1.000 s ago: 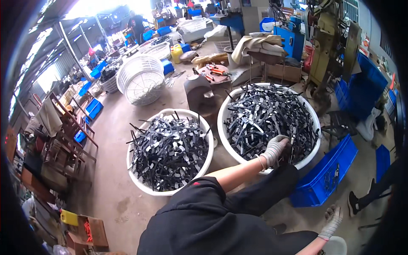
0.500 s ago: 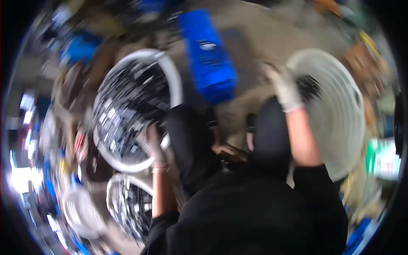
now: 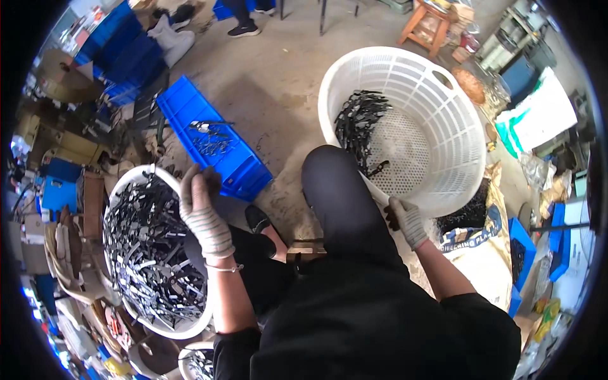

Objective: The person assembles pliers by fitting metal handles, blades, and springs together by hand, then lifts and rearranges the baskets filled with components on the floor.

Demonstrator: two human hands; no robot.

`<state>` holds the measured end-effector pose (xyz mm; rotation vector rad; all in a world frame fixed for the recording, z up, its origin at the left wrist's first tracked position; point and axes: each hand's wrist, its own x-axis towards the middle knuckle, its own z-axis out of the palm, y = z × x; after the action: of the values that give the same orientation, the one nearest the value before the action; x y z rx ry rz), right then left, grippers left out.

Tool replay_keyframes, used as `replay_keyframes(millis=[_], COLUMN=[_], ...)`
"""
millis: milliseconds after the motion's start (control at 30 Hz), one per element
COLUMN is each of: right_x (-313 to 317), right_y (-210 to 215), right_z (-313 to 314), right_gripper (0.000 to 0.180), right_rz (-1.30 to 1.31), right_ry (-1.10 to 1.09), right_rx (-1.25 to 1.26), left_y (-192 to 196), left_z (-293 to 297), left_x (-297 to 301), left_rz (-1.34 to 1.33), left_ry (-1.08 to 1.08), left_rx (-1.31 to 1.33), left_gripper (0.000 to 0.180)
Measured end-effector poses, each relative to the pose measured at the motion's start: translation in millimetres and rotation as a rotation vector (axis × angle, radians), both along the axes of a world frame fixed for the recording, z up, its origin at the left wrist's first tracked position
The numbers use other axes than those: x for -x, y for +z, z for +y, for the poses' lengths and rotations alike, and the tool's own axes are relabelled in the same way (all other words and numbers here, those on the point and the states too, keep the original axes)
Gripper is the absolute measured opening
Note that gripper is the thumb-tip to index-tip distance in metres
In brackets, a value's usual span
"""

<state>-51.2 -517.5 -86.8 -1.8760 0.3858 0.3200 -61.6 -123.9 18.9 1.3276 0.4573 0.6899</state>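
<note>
My left hand (image 3: pixel 204 218), in a striped work glove with dark fingertips, is raised over the right rim of a white basket (image 3: pixel 114 278) full of black and silver metal pieces (image 3: pixel 149 247). Its fingers stretch upward, slightly bent, with nothing visible in them. My right hand (image 3: pixel 407 223), gloved alike, has its fingers curled at the near rim of a larger white basket (image 3: pixel 437 120). Inside that basket, a heap of thin black pieces (image 3: pixel 360 123) lies against the left wall, leaving the perforated bottom partly bare.
A long blue tray (image 3: pixel 234 155) with small pieces lies on the floor ahead. Blue crates (image 3: pixel 123 47) are stacked far left, and a wooden stool (image 3: pixel 425 28) stands far right. Beside my right arm is a printed sack (image 3: pixel 481 259). Another person's shoe (image 3: pixel 244 30) shows at the top.
The view has swung and sharpened from blur. My left hand is now higher beside the left basket's rim. My right hand has come back from farther forward to the right basket's near rim.
</note>
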Motion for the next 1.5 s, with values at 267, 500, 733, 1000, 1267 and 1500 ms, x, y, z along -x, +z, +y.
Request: replay_keyframes(millis=[267,500,733,1000,1267,1500], right_x=[12.6,-24.5,-122.9,-289.4,-432.5,-505.9], right_y=[-42.0,-72.9,-29.0,-94.0,-128.5,-129.6], right_z=[-88.5,-119.9,-134.5,-177.4,-160.1,-153.8], right_gripper=[0.064,0.046,0.044,0.039,0.038,0.041], right_rz=[0.023,-0.138,-0.568,-0.505,-0.380,-0.282], right_ry=[-0.810,-0.928,-0.777,-0.879,-0.912,-0.874], right_rx=[-0.608,-0.296,0.047,0.272,0.233,0.129], left_y=[-81.8,-173.2,-160.2,-187.4,-192.9,-195.6], left_z=[-51.2,-128.8,-167.0,-182.0,-166.1,-156.5], left_x=[-105.5,-201.2,-245.9,-360.6,-486.5,-555.4], left_rz=[0.567,0.671,0.721,0.668,0.638,0.664], left_ry=[-0.585,-0.999,-0.567,-0.558,-0.519,-0.511], left_rx=[0.172,-0.190,0.235,0.239,0.301,0.298], left_gripper=[0.057,0.072,0.030,0.038,0.035,0.037])
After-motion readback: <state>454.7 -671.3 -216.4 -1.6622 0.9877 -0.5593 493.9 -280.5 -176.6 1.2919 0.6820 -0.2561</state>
